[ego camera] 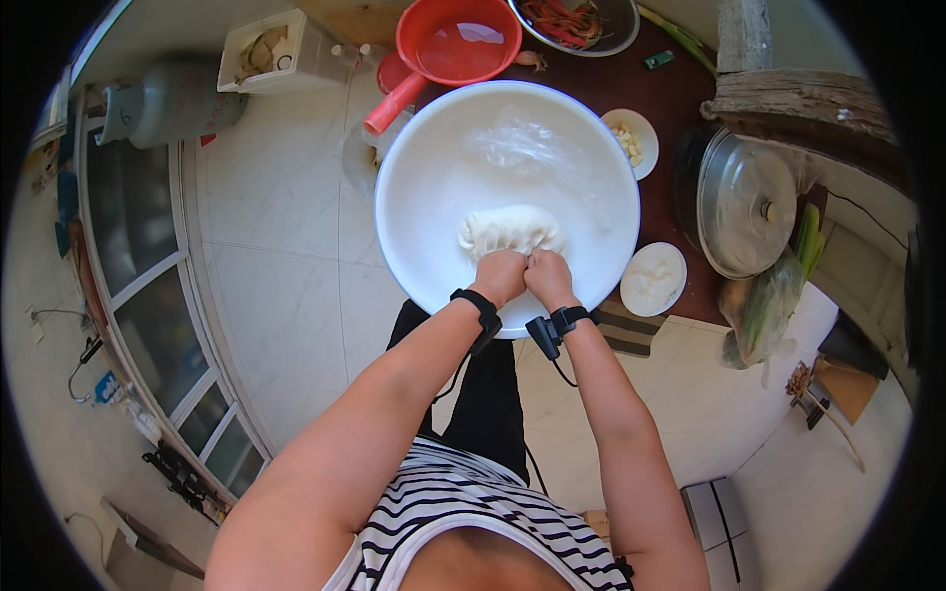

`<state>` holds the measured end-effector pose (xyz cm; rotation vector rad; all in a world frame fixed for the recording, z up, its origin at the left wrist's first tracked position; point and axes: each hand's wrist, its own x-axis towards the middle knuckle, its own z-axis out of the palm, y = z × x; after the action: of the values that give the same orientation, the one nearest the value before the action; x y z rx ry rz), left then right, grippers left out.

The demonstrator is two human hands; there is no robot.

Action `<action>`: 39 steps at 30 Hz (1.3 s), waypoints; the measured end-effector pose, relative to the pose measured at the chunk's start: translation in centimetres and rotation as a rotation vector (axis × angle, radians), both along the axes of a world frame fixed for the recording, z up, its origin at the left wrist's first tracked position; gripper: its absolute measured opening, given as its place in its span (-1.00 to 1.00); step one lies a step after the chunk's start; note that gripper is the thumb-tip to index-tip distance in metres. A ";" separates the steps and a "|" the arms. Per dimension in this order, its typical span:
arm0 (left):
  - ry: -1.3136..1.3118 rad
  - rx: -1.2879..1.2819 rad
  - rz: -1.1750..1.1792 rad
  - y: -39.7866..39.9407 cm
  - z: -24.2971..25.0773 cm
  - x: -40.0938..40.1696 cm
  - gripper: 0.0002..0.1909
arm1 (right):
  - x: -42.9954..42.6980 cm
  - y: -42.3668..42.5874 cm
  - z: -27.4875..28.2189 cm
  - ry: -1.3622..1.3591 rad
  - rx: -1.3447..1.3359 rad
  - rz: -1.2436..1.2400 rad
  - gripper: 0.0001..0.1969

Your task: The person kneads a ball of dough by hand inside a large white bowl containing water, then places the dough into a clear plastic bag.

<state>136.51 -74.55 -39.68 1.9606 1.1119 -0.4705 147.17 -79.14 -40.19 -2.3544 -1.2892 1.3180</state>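
Note:
A lump of white dough (510,227) rests in the front half of a large white basin with a blue rim (399,229). Its top is rolled over and its near side is creased with dents. My left hand (501,275) is balled into a fist against the near side of the dough. Beside it, touching, my right hand (548,279) is also a fist on the dough. The knuckles are hidden against the lump. Crumpled clear plastic film (528,144) lies at the far side inside the basin.
On the dark red table (665,214) stand a bowl of garlic cloves (628,144), a bowl of white flour-like powder (654,279) and a lidded metal pot (746,207). Beyond the basin are a red water dipper (465,44) and a metal bowl of red peppers (573,26).

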 end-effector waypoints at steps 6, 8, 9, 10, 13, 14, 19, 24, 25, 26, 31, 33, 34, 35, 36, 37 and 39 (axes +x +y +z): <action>0.015 -0.087 -0.004 0.7 -1.6 1.3 -0.80 | 1.0 0.3 -1.5 -0.040 -0.023 -0.019 -0.84; -0.024 -0.101 0.034 1.0 -1.6 1.8 -0.81 | 1.6 1.0 -1.7 -0.037 -0.004 -0.013 -0.84; -0.028 -0.099 0.036 1.1 -1.5 2.0 -0.81 | 1.9 0.6 -1.6 -0.036 0.002 -0.011 -0.83; -0.021 -0.097 0.020 1.5 -1.3 2.3 -0.82 | 2.4 0.8 -2.0 0.006 -0.007 -0.013 -0.82; -0.095 0.077 -0.079 0.3 -0.8 1.3 -0.91 | 2.7 0.9 -2.0 0.077 -0.035 0.027 -0.82; -0.186 0.161 -0.022 -0.5 -0.9 -0.2 -0.91 | 1.4 0.7 -1.3 -0.017 0.001 0.073 -0.82; -0.184 0.182 0.125 -0.9 2.0 -4.5 -0.90 | -1.6 0.7 6.6 -0.055 -0.116 0.134 -0.86; 0.075 0.013 0.572 2.2 0.6 -7.5 -0.69 | -2.8 6.4 4.0 -0.307 0.499 0.514 -0.67; 0.022 0.009 0.583 2.1 0.1 -7.9 -0.57 | -3.1 7.2 3.8 -0.308 0.508 0.513 -0.67; -0.035 0.003 0.593 2.1 -0.6 -8.1 -0.46 | -3.2 7.8 3.6 -0.324 0.413 0.595 -0.68; -0.142 -0.270 0.722 3.2 -1.6 -7.7 -0.34 | -3.8 8.7 3.5 -0.215 0.383 0.641 -0.79; -0.157 -0.216 0.731 2.7 -0.3 -6.0 -0.43 | -2.8 7.3 3.9 -0.193 0.386 0.557 -0.83; -0.218 -0.142 0.710 2.2 0.1 -6.3 -0.49 | -2.7 6.3 4.6 -0.131 0.444 0.471 -0.81; -0.276 -0.067 0.687 1.7 0.4 -6.6 -0.55 | -2.4 5.4 5.4 -0.087 0.449 0.417 -0.76; -0.363 0.024 0.646 1.2 1.8 -5.9 -0.61 | -1.8 4.3 6.9 -0.099 0.447 0.335 -0.73; -0.361 0.019 0.642 1.5 3.1 -5.8 -0.61 | -1.7 3.8 8.5 -0.096 0.451 0.258 -0.69; -0.446 0.095 0.531 2.8 5.9 -4.7 -0.65 | -0.8 3.2 10.8 -0.023 0.347 0.095 -0.63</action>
<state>131.79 -71.73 -33.79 1.6400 1.3016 0.2946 146.38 -75.96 -29.42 -2.0976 -1.5135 0.9945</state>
